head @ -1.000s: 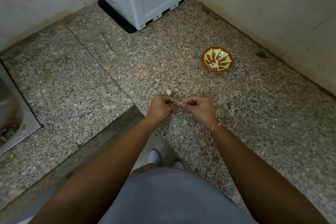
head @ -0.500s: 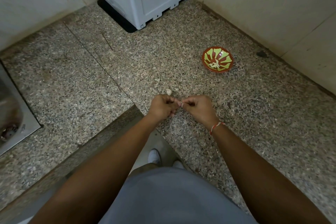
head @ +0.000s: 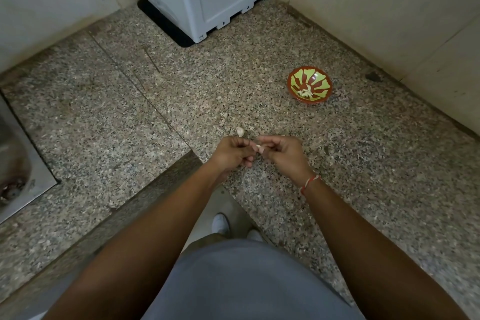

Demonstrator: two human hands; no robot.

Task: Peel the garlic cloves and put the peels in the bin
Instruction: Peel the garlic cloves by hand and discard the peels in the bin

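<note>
Both hands, left hand [head: 232, 151] and right hand [head: 281, 151], are pinching one garlic clove [head: 258, 147] above the tabletop's [head: 130, 117] front edge, fingers curled tight. Risk: the clove is slipping from the small grip and dropping off the edge to the floor.

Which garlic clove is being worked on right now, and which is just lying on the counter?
The garlic clove pinched between the left hand and right hand is in work. The loose clove lies untouched on the granite counter, just beyond the left hand.
</note>
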